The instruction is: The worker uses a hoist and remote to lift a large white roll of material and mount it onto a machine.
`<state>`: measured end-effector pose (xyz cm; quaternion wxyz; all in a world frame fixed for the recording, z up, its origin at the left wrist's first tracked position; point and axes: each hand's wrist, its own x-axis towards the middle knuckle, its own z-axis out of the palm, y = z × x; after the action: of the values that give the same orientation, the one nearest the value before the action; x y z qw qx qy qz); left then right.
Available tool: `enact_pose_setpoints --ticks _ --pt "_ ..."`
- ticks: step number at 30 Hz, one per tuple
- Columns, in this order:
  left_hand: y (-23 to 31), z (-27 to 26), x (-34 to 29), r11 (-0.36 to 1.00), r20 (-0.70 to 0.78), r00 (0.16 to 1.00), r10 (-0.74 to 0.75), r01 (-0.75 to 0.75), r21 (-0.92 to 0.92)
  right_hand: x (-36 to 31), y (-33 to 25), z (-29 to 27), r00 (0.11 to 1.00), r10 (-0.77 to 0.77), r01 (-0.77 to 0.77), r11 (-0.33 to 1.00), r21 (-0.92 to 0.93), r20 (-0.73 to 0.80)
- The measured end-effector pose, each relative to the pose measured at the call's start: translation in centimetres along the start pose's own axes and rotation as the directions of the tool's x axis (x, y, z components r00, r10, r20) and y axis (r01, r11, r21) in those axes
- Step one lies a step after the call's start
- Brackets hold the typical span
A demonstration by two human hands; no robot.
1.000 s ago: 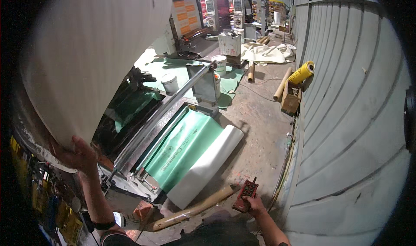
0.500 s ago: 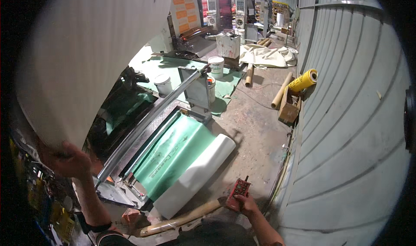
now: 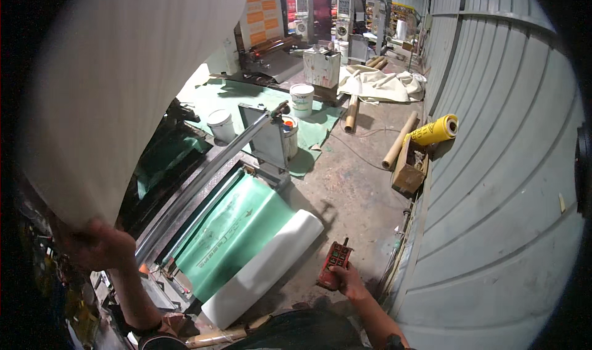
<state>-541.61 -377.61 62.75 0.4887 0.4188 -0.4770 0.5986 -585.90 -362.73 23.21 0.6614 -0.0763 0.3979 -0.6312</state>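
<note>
A large white roll (image 3: 123, 97) of film or paper fills the upper left, its lower end close to me. My left hand (image 3: 102, 246) is closed against that lower end; shadow and blur partly hide its fingers. In my right hand (image 3: 346, 280) is a red remote control (image 3: 333, 265) with rows of buttons and a short black antenna. The thumb lies over its face. Beyond the remote, to the left, a smaller white roll (image 3: 265, 270) lies slantwise against a green printed sheet (image 3: 237, 236) draped over a metal frame.
A long metal bar (image 3: 206, 171) slants above the green sheet. White buckets (image 3: 302, 100) stand on a green floor covering. Along the right metal wall (image 3: 493, 183) are a cardboard box (image 3: 408, 170), a yellow roll (image 3: 435, 130) and a cardboard tube (image 3: 401, 139). Printing machinery (image 3: 320, 17) stands at the back.
The view has shifted, so the smaller roll and green sheet appear further left. The remote sits slightly further left and higher in the picture. Both hands keep their holds.
</note>
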Motion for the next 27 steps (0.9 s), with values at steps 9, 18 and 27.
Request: enact_pose_setpoints --ticks 9,18,27 --pt "14.0 9.3 1.4 0.963 -0.052 0.999 0.013 -0.026 -0.267 6.2 -3.6 -4.1 0.992 0.060 -0.063 0.998 -0.023 -0.114" --pt "24.9 18.5 1.3 0.973 -0.070 0.995 0.074 -0.088 -0.214 14.8 -13.5 -8.0 0.987 0.093 -0.098 0.995 -0.026 -0.134" --pt "37.2 27.1 1.4 0.965 -0.102 0.994 0.036 -0.061 -0.255 25.3 -26.0 -14.4 0.985 0.082 -0.100 0.989 -0.110 -0.152"
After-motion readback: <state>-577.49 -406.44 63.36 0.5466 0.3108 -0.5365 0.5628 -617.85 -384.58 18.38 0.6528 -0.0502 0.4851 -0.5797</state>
